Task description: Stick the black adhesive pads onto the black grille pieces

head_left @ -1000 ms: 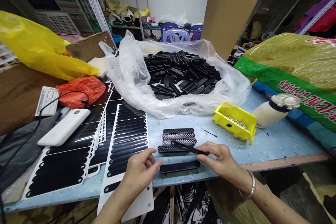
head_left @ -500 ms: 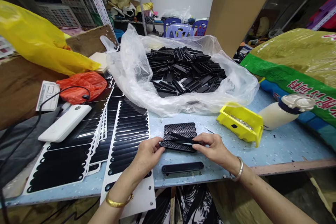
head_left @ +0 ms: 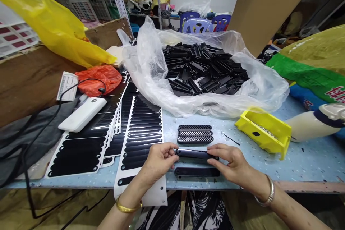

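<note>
My left hand pinches the left end of a glossy black sticker strip between thumb and fingers. At its other end, my right hand is closed the same way. The strip lies along a narrow black piece, mostly hidden beneath it. Just behind are three black pieces with a perforated pattern, side by side. Nearer the table edge rests a smooth-topped black bar. Left of my hands is a white backing sheet carrying rows of black strips.
A clear plastic bag heaped with black pieces stands behind. To the right are a yellow bin of small metal parts and a white bottle. More strip sheets and a white power bank lie left.
One patterned piece has come away from the group behind, towards me. Both hands have lowered the sticker strip onto it. The view has shifted, so the table appears further right.
</note>
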A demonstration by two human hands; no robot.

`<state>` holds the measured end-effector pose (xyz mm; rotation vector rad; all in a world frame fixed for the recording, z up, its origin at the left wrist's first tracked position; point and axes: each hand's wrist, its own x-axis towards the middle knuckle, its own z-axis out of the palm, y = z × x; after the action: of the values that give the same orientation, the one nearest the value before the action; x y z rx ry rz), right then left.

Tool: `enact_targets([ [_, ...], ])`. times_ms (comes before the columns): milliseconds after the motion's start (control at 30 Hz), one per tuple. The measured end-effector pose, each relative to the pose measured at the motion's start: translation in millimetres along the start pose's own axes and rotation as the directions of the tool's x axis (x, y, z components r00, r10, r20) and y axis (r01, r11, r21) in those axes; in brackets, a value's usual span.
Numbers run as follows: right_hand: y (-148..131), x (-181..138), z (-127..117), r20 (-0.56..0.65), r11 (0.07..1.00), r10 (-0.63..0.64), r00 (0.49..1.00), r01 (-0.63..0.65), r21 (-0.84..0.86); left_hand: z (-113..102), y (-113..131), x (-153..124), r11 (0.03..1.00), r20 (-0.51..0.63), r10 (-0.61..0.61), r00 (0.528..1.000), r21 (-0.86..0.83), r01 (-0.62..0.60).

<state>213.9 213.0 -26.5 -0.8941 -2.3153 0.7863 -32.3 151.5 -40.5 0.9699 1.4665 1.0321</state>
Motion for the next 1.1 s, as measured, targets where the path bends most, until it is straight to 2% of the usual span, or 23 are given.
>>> enact_targets([
  [467, -3.0, 5.2, -0.2, 0.115, 0.998, 0.005, 0.993, 0.003, -0.066, -2.5, -6.0, 2.2, 1.000, 0.018, -0.007, 1.000, -0.014, 0.007],
  [667, -0.8, 4.8, 1.1, 0.132, 0.996, -0.015, 0.991, 0.027, -0.084, -2.3, -3.2, 1.0, 0.999, 0.014, -0.049, 0.999, -0.007, 0.049],
  [933, -6.0, 6.8, 0.2, 0.125, 0.994, -0.014, 0.992, 0.027, -0.104, -2.4, 2.1, -0.8, 0.999, 0.020, -0.052, 0.998, -0.008, 0.052],
  [1100, -7.6, 5.9, 3.2, 0.056, 0.988, -0.063, 0.996, 0.070, -0.139, -2.9, -0.1, -0.7, 0.999, 0.006, -0.044, 0.999, 0.012, 0.044],
])
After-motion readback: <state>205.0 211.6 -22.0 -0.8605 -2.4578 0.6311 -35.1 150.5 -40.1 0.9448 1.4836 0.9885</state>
